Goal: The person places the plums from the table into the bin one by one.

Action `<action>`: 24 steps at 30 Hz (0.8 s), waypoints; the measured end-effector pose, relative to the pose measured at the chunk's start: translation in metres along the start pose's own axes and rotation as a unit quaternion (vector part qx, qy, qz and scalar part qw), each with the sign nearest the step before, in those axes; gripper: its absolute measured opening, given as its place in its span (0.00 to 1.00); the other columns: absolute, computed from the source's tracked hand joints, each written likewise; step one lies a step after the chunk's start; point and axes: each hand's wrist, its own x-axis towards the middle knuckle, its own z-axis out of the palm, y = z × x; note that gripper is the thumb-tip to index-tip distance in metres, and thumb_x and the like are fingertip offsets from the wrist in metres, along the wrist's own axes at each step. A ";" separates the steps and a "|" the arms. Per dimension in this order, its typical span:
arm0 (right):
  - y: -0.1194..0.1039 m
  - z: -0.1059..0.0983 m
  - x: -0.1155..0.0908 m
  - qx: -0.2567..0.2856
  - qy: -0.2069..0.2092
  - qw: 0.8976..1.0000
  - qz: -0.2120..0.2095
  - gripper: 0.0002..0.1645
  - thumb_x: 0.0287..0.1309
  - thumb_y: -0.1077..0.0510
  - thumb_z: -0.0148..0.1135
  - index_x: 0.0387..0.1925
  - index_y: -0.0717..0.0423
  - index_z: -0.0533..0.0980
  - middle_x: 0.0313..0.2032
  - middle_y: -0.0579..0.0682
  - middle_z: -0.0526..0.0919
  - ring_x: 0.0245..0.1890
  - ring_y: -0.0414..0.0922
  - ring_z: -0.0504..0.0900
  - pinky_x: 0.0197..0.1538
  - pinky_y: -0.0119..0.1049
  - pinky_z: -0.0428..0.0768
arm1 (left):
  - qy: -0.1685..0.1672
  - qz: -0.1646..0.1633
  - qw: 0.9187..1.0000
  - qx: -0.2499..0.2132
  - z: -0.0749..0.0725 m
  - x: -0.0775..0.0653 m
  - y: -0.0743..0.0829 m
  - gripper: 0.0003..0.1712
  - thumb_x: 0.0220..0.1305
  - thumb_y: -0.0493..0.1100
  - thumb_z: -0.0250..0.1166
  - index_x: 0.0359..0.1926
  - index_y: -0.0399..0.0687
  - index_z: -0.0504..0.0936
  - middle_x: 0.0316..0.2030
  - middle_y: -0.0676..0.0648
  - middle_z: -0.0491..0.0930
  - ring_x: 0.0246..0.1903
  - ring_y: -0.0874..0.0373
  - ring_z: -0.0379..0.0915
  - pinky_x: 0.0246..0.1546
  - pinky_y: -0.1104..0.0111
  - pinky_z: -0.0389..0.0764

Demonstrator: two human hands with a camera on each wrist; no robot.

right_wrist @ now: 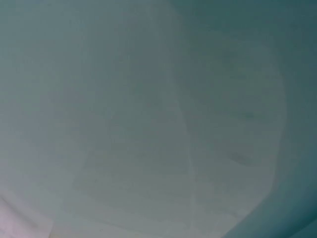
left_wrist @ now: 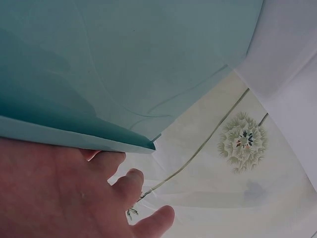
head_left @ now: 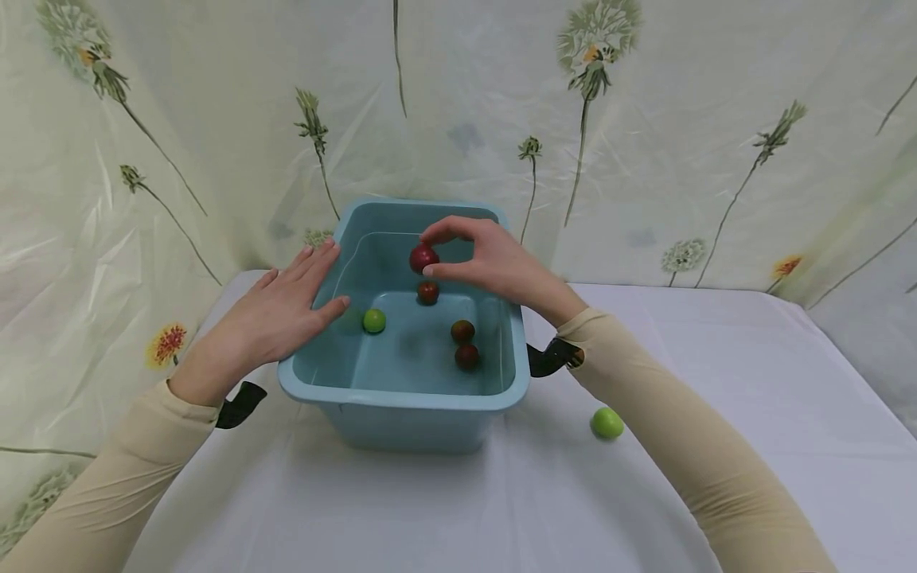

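Hands: right [head_left: 501, 267] pinching plum [head_left: 423, 258], left [head_left: 279, 314] apparently flat.

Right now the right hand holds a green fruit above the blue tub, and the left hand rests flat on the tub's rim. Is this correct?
Not quite. The fruit pinched by the right hand is dark red, not green, as the head view shows. The rest stands: it is above the blue tub, and the left hand rests flat on the rim.

wall: dandelion-print curtain [head_left: 645, 119] | table: white cloth [head_left: 716, 382] | light: soft, even
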 end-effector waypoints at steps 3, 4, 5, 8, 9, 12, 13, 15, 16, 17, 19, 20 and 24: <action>0.000 0.000 0.000 0.000 -0.002 1.000 -0.007 0.23 0.59 0.48 0.70 0.56 0.47 0.78 0.51 0.40 0.80 0.54 0.36 0.74 0.60 0.41 0.71 | 0.001 0.001 1.000 -0.001 0.000 0.000 0.000 0.44 0.75 0.60 0.47 0.79 0.47 0.39 0.78 0.46 0.36 0.76 0.46 0.30 0.67 0.38 0.42; 0.001 0.000 0.000 0.002 -0.001 1.000 -0.009 0.24 0.59 0.48 0.70 0.56 0.47 0.78 0.52 0.40 0.80 0.55 0.36 0.74 0.60 0.42 0.70 | 0.000 0.001 1.000 -0.001 0.000 0.000 0.000 0.44 0.75 0.60 0.47 0.79 0.47 0.39 0.78 0.46 0.36 0.76 0.46 0.30 0.67 0.38 0.42; 0.001 0.000 -0.001 0.001 0.001 1.000 -0.009 0.24 0.59 0.48 0.70 0.56 0.47 0.78 0.51 0.39 0.80 0.55 0.36 0.74 0.60 0.41 0.70 | -0.001 0.002 1.000 -0.001 -0.001 0.000 0.000 0.44 0.75 0.60 0.47 0.79 0.47 0.39 0.78 0.47 0.35 0.76 0.46 0.30 0.68 0.38 0.42; 0.003 -0.003 -0.004 0.002 0.011 1.000 -0.011 0.24 0.60 0.47 0.69 0.56 0.47 0.78 0.51 0.37 0.80 0.54 0.35 0.74 0.60 0.42 0.70 | -0.005 0.001 1.000 0.000 -0.001 0.000 0.000 0.44 0.75 0.60 0.46 0.79 0.48 0.38 0.78 0.47 0.34 0.76 0.46 0.29 0.68 0.38 0.41; 0.003 -0.004 -0.006 0.001 0.016 1.000 -0.011 0.24 0.60 0.47 0.69 0.57 0.47 0.78 0.51 0.37 0.80 0.54 0.35 0.74 0.60 0.42 0.70 | -0.005 0.002 1.000 0.000 -0.001 0.000 0.000 0.44 0.75 0.61 0.46 0.79 0.48 0.38 0.78 0.47 0.35 0.76 0.46 0.29 0.68 0.38 0.41; 0.002 -0.008 -0.012 -0.002 0.027 1.000 -0.006 0.24 0.59 0.47 0.69 0.56 0.46 0.78 0.51 0.37 0.80 0.55 0.35 0.74 0.61 0.44 0.69 | -0.002 0.002 1.000 0.000 0.000 0.000 0.000 0.44 0.75 0.61 0.46 0.79 0.48 0.39 0.78 0.46 0.35 0.76 0.46 0.30 0.68 0.38 0.42; 0.002 -0.010 -0.015 -0.001 0.030 1.000 -0.003 0.24 0.59 0.47 0.69 0.57 0.46 0.78 0.52 0.37 0.80 0.55 0.36 0.74 0.62 0.45 0.68 | 0.000 0.002 1.000 -0.001 0.000 0.000 0.000 0.44 0.75 0.60 0.46 0.79 0.47 0.39 0.78 0.46 0.35 0.76 0.46 0.30 0.68 0.38 0.42; 0.002 -0.013 -0.019 0.002 0.036 0.999 0.002 0.24 0.59 0.47 0.69 0.57 0.46 0.78 0.52 0.38 0.80 0.57 0.36 0.74 0.63 0.46 0.67 | 0.002 0.002 1.000 -0.001 0.001 0.000 0.000 0.44 0.75 0.60 0.47 0.79 0.48 0.39 0.78 0.46 0.36 0.76 0.46 0.30 0.68 0.38 0.42; 0.003 -0.015 -0.022 0.006 0.039 0.999 0.005 0.24 0.60 0.48 0.69 0.57 0.46 0.78 0.52 0.38 0.80 0.57 0.37 0.73 0.64 0.47 0.66 | 0.000 0.002 1.000 0.001 0.000 0.000 0.000 0.44 0.75 0.60 0.46 0.79 0.48 0.39 0.78 0.46 0.36 0.76 0.46 0.30 0.68 0.38 0.42; 0.003 -0.016 -0.025 0.007 0.043 0.999 0.007 0.24 0.60 0.48 0.69 0.57 0.46 0.78 0.52 0.39 0.80 0.58 0.37 0.73 0.65 0.48 0.65 | -0.002 0.002 1.000 0.001 0.000 0.000 0.000 0.44 0.75 0.60 0.46 0.79 0.48 0.39 0.78 0.46 0.35 0.76 0.46 0.30 0.68 0.38 0.42; -0.001 -0.018 -0.031 0.011 0.050 0.999 0.015 0.24 0.61 0.51 0.68 0.58 0.49 0.78 0.53 0.41 0.80 0.60 0.39 0.72 0.66 0.48 0.64 | -0.004 0.002 1.000 0.003 0.000 0.000 0.001 0.44 0.75 0.61 0.46 0.79 0.48 0.38 0.78 0.46 0.35 0.76 0.45 0.30 0.68 0.38 0.41; -0.004 -0.019 -0.034 0.012 0.054 0.998 0.018 0.24 0.61 0.52 0.68 0.58 0.51 0.77 0.53 0.43 0.80 0.60 0.40 0.72 0.66 0.50 0.64 | -0.005 0.002 1.000 0.004 -0.001 0.000 0.001 0.44 0.75 0.61 0.46 0.79 0.48 0.38 0.78 0.46 0.35 0.76 0.45 0.30 0.68 0.38 0.41; -0.020 -0.024 -0.048 0.019 0.068 0.997 0.031 0.23 0.62 0.59 0.66 0.58 0.58 0.77 0.55 0.51 0.80 0.63 0.46 0.70 0.66 0.53 0.63 | -0.004 0.002 1.000 0.006 -0.001 -0.001 0.001 0.43 0.75 0.60 0.46 0.79 0.47 0.39 0.78 0.46 0.36 0.76 0.45 0.30 0.68 0.38 0.41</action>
